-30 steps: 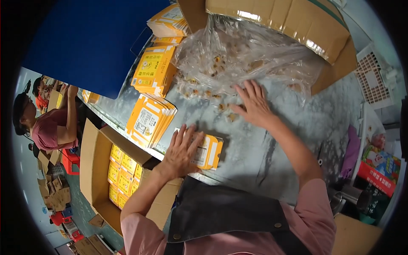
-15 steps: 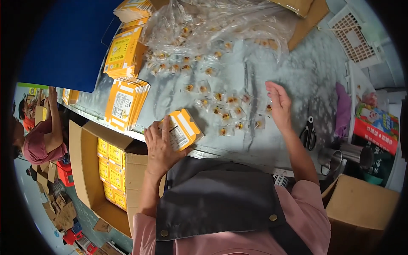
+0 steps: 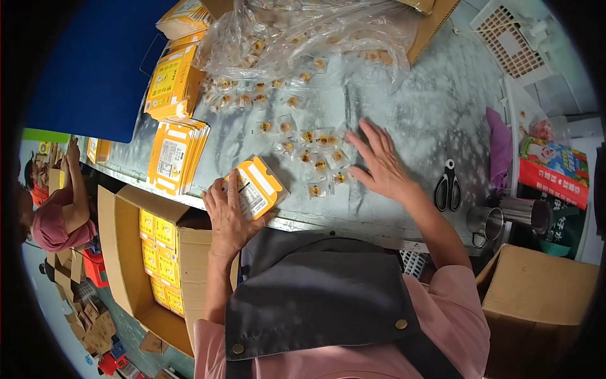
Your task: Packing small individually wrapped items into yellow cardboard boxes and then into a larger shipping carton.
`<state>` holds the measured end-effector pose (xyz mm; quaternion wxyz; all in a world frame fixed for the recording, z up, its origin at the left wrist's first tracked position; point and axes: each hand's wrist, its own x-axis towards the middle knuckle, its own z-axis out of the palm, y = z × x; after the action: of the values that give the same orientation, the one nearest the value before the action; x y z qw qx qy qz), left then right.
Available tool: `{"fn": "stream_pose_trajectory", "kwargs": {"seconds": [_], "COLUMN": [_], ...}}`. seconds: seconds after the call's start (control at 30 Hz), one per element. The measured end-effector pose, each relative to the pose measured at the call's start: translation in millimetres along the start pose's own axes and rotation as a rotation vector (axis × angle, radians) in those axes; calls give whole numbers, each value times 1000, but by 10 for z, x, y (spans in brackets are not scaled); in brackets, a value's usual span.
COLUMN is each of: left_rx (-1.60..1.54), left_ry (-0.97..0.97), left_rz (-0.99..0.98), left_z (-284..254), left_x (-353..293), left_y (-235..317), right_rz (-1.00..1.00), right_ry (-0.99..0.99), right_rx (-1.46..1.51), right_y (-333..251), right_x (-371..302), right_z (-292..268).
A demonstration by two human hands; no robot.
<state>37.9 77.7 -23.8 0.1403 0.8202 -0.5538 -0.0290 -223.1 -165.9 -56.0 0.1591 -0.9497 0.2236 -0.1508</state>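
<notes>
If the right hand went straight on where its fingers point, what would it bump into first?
Probably the nearest small clear packets on the table, just ahead and to the left of the right hand. How high the hand is can't be told for sure, so it might pass over them.

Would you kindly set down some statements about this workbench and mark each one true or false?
1. The left hand is on a yellow carton. True.
2. The right hand holds the scissors. False: it is open beside small wrapped pieces; the scissors lie on the table.
3. The purple cloth lies to the left of the scissors. False: it lies to their right.
4. The open cardboard box at the picture's left contains yellow boxes. True.
</notes>
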Motion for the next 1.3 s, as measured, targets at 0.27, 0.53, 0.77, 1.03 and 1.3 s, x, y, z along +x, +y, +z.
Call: {"fn": "stream_pose_trajectory", "kwargs": {"seconds": [0.27,0.53,0.77,1.03,1.3], "left_rx": [-11,-28,-9,-32,-39], "left_ry": [8,18,24,35,47], "left_rz": [-5,-12,-6,-14,-14], "left_z": [14,20,11,-2,2], "left_x": [-8,-16,-14,-24,-3], "left_y": [-4,-21,4,-17,5], "right_rz": [-24,-100,-167,-136,-136], "right_ry": [97,19,1,64,95], "right_rx": [62,195,115,95,209], "right_y": [187,-416,-419,-382,-764], "right_x": [-53,107,119,11,229], "right_z": [61,74,271,253,122]}}
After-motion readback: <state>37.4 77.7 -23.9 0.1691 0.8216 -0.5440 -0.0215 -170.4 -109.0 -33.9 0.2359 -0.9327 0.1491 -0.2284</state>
